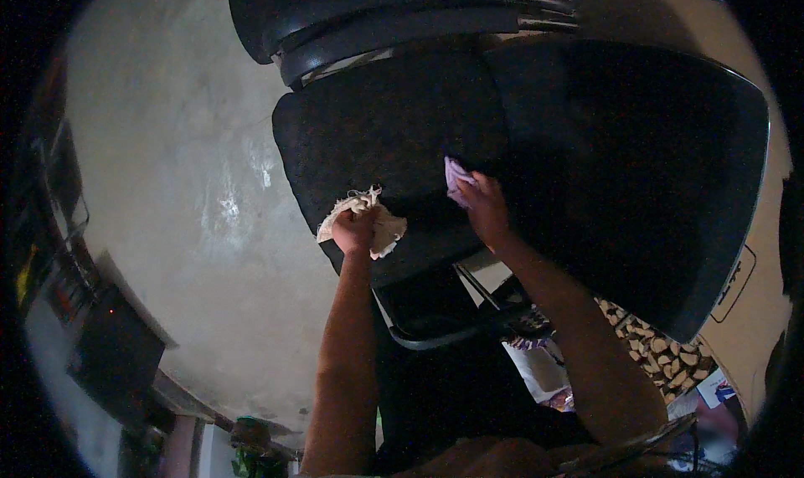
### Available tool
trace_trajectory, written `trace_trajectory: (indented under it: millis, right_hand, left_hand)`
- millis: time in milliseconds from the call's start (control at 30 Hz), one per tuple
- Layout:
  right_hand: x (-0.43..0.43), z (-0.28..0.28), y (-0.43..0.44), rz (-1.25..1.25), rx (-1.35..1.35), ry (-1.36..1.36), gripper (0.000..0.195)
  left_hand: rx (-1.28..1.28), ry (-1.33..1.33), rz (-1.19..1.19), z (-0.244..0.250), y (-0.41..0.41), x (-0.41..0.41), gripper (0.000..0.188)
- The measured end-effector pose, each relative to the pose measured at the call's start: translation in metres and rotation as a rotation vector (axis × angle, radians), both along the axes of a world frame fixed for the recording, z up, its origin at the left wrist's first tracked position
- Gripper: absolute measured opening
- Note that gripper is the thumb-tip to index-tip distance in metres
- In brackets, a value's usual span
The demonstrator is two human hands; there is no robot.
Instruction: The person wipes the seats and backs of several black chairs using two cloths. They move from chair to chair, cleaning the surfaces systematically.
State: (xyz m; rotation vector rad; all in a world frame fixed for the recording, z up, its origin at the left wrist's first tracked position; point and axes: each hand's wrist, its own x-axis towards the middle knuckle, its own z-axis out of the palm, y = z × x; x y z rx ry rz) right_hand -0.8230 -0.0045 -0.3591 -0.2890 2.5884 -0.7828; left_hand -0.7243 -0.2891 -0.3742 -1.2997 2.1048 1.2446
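My left hand [353, 232] grips a cream cloth [391, 232] with frayed edges and loose threads. This cloth lies over the left edge of a dark padded chair seat [383, 126]. In my right hand [488, 211] is a folded lilac cloth [456, 175], pinched between thumb and fingers. The right hand is over the right part of the seat, near the black tabletop [647, 164]; whether the lilac cloth touches the seat I cannot tell. Both forearms reach up from the bottom of the view.
A black chair backrest [402, 23] stands beyond the seat. Nearer me is a black chair frame [433, 340]. Under the tabletop's right corner shows a surface with a cut-log pattern [672, 355]. Grey concrete floor [188, 132] spreads leftward, with a dark box-shaped object [116, 346] at lower left.
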Motion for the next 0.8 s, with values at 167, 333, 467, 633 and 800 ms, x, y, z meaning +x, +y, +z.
trace_trajectory:
  millis: [167, 333, 467, 633, 800]
  right_hand:
    - [-0.15, 0.034, -0.023, 0.272, 0.311, 0.462, 0.039]
    - [-0.28, 0.012, -0.046, 0.511, 0.53, 0.651, 0.026]
    - [-0.22, -0.014, -0.022, 0.4, 0.729, 0.731, 0.022]
    - [-0.039, -0.003, 0.053, 0.304, 0.721, 0.382, 0.03]
    - [-0.056, 0.035, 0.048, 0.265, 0.434, 0.008, 0.024]
  left_hand:
    - [0.024, -0.039, -0.066, 0.002, -0.004, -0.004, 0.038]
    - [-0.002, 0.117, -0.076, -0.023, -0.009, 0.004, 0.038]
    - [-0.06, 0.04, -0.202, -0.013, -0.006, -0.004, 0.052]
    - [-0.07, 0.009, -0.212, -0.022, -0.009, 0.005, 0.052]
    - [-0.004, 0.097, -0.014, -0.023, -0.002, 0.01, 0.039]
